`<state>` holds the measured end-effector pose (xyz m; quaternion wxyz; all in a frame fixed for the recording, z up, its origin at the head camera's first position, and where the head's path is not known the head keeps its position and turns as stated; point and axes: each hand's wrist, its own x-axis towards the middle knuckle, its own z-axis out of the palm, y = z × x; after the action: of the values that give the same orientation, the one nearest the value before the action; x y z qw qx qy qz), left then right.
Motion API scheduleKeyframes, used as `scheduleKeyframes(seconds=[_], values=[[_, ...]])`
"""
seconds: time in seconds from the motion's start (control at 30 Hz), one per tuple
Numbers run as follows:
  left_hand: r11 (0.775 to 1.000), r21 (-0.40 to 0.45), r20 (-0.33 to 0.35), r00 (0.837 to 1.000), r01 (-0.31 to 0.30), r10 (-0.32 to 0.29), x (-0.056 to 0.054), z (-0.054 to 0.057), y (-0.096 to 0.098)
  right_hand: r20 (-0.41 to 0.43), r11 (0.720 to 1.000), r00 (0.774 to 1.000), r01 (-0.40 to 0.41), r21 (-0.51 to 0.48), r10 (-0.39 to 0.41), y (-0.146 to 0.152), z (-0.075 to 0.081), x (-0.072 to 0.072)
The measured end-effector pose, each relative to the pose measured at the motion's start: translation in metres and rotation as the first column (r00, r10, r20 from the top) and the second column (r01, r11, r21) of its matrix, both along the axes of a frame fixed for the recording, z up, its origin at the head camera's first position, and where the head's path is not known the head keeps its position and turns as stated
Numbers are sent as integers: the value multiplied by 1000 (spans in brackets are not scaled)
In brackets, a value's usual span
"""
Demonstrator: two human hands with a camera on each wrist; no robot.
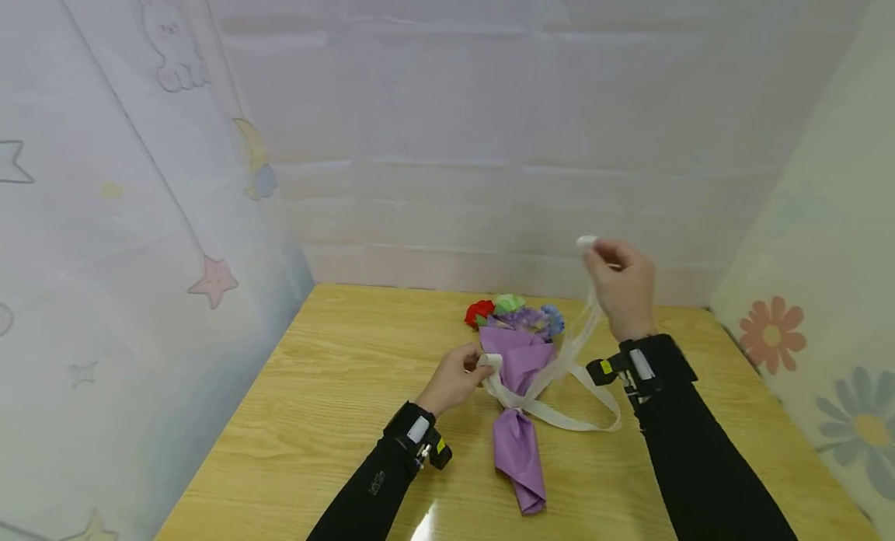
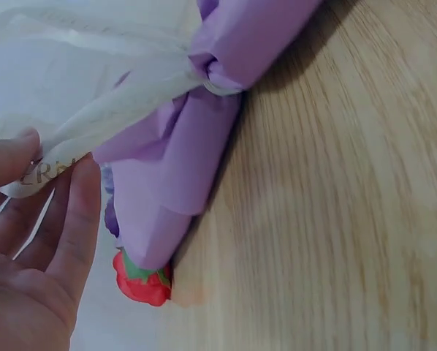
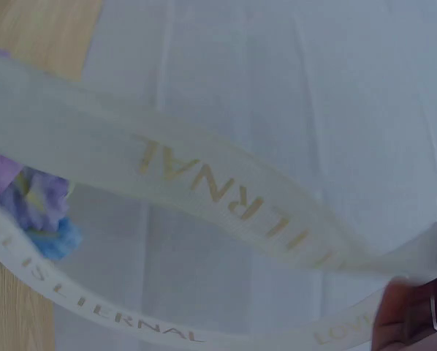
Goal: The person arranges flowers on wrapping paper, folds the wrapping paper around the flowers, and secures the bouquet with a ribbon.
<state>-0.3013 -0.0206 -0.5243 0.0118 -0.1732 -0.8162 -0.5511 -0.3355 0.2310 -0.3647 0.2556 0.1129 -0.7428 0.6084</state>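
Note:
A bouquet wrapped in purple paper lies on the wooden table, its flowers pointing to the far side. A white ribbon with gold lettering is tied round its narrow waist. My left hand pinches one part of the ribbon just left of the wrap; in the left wrist view thumb and fingers grip it. Raised above the table on the right, my right hand pinches another part of the ribbon. A loop of ribbon hangs to the right of the knot. Only some fingertips show in the right wrist view.
A red flower, a pale green flower and blue and purple flowers stick out of the wrap. The wooden table meets a pale sheet wall behind and decorated walls at both sides.

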Motion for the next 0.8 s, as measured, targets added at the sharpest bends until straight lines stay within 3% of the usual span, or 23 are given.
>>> scheduleKeyframes(seconds=[0.03,0.1,0.17,0.2,0.27,0.33,0.37,0.4,0.47,0.67,0.8], values=[[1000,1,-10,1000,10,-10,1,1,1,-9,984,1000,3,176,-2,-9,-6,-2],[999,6,-25,999,33,-32,3,3,3,-22,906,996,-65,417,82,-27,-24,-7],[998,7,-40,997,58,-58,4,3,6,33,829,978,-191,526,205,-44,-44,-10],[997,6,-48,996,73,-73,5,2,8,93,789,958,-276,549,270,-50,-53,-10],[995,-8,-64,993,99,-99,6,1,12,251,713,893,-449,538,373,-58,-69,-9],[994,-14,-78,991,108,-109,8,-1,16,399,644,805,-592,485,440,-59,-82,-8],[994,-15,-81,991,104,-105,9,-1,18,455,619,765,-640,455,456,-59,-86,-7],[995,-13,-82,992,98,-99,9,-2,19,485,600,741,-666,443,464,-57,-90,-6],[997,-5,-78,994,78,-78,9,-3,21,508,587,716,-691,421,479,-50,-92,-3],[998,66,-44,999,3,0,4,-2,25,470,620,765,-638,456,441,-28,-86,8],[996,85,-21,1000,-8,10,1,-1,24,433,632,785,-616,470,443,-25,-88,12]])
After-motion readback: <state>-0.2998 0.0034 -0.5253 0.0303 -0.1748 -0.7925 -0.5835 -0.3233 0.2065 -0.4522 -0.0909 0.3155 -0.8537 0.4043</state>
